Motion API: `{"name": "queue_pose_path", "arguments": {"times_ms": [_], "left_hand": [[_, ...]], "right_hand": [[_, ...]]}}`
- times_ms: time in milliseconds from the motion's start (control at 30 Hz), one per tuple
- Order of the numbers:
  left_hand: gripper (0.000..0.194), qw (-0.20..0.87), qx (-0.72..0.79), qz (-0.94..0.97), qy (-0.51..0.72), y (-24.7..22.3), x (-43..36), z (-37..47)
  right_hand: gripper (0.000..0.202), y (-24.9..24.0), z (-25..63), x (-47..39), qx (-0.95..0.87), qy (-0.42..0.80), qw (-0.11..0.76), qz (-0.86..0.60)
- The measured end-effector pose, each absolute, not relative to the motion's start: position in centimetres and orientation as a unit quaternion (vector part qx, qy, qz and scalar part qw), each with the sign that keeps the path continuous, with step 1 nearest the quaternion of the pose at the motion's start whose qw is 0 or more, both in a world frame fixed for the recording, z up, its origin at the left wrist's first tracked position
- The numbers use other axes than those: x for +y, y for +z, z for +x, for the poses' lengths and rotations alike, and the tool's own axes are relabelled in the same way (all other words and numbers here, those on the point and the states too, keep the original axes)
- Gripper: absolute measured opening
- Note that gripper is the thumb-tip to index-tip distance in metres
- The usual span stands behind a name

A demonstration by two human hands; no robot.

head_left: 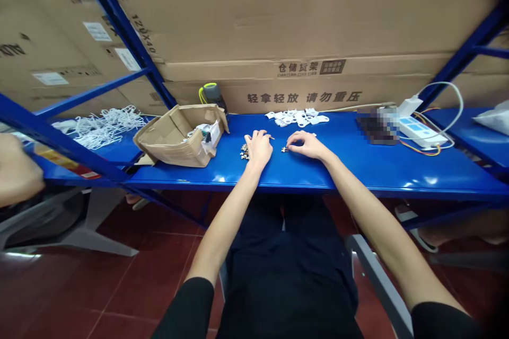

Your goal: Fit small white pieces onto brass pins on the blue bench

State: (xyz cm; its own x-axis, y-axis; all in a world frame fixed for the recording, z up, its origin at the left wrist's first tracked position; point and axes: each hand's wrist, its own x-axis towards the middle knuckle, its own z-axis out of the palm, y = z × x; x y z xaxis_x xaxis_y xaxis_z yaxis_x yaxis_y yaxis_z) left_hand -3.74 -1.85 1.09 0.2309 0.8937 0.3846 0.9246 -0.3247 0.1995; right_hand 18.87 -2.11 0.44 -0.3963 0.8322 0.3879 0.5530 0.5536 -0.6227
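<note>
My left hand (259, 148) rests palm down on the blue shelf, its fingers apart and bent. Beside and partly under it lies a small pile of brass-coloured metal pieces (244, 152), too small to name exactly. Another such piece shows by its fingertips. To the right, thumb and fingers of my right hand (309, 145) are pinched together at a small brass-coloured metal piece (284, 150), just above or on the shelf. Beyond both hands lies a heap of flat white plastic parts (297, 117).
An open cardboard box (170, 151) with mixed items stands left, a dark cylinder with a yellow-green strap (213, 96) behind it. White wire-like pieces (107, 127) lie farther left. A power strip (421, 131) with cables sits right. Blue uprights frame the shelf; another person's arm (18, 172) shows left.
</note>
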Motion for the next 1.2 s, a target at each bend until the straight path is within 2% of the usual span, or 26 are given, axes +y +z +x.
{"name": "queue_pose_path", "arguments": {"times_ms": [267,600,1200], "left_hand": [[0.044,0.036,-0.567,-0.791,-0.229,0.71,-1.70,-3.56],[0.032,0.030,-0.574,-0.783,-0.237,1.03,-1.83,-3.49],[0.032,0.025,-0.572,-0.785,-0.234,1.14,-1.94,-3.53]], "right_hand": [[0.018,0.17,18.95,-1.94,-0.815,0.189,0.341,-0.429],[0.023,0.31,18.79,-1.96,-0.821,0.176,0.338,-0.426],[0.024,0.06,18.65,-1.77,-0.820,0.153,0.331,-0.441]]}}
